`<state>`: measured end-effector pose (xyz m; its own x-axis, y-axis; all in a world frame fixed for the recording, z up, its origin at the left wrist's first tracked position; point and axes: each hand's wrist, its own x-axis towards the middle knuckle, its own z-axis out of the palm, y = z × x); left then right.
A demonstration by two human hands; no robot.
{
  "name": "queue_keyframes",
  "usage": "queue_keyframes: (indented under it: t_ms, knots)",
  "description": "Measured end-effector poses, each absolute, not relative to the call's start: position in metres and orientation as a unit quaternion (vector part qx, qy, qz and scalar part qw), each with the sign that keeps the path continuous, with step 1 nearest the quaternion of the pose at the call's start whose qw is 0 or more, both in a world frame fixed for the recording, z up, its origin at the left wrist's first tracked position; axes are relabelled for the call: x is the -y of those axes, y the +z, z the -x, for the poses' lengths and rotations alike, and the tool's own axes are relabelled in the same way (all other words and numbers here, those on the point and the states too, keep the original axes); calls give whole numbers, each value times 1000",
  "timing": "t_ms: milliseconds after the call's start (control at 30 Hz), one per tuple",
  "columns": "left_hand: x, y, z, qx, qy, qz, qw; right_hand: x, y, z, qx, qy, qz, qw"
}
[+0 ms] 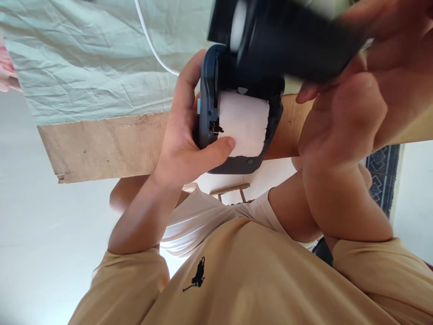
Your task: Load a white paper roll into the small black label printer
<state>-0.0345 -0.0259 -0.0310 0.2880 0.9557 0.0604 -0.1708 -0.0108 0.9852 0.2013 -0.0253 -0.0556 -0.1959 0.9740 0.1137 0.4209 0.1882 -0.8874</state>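
Note:
My left hand (pixel 184 140) grips a small dark blue printer (pixel 206 113) from its left side, with the thumb pressed on the white paper roll (pixel 245 119) that sits in the open compartment. The printer's black lid (pixel 287 40) is swung open upward, blurred at the top of the view. My right hand (pixel 341 122) is on the right side, with its fingers on the lid's underside and edge. The printer is held in the air over the table's front edge.
A wooden table edge (pixel 101 144) runs across the middle, covered by a wrinkled pale green cloth (pixel 84 54). A white cable (pixel 149 40) lies on the cloth behind the printer. Below are my beige shirt (pixel 257 280) and a patterned rug (pixel 382 176) at right.

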Motion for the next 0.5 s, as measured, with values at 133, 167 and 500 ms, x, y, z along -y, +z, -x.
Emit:
queue_keyframes:
  t_ms: [133, 167, 500]
  knots:
    - [27, -28, 34, -383, 464, -520, 606, 20, -44, -203, 721, 331, 490, 362]
    - [28, -28, 34, -385, 457, -520, 610, 19, -41, -203, 726, 325, 483, 366]
    - [30, -26, 31, -371, 458, -492, 641, 11, -44, -197, 760, 316, 404, 400]
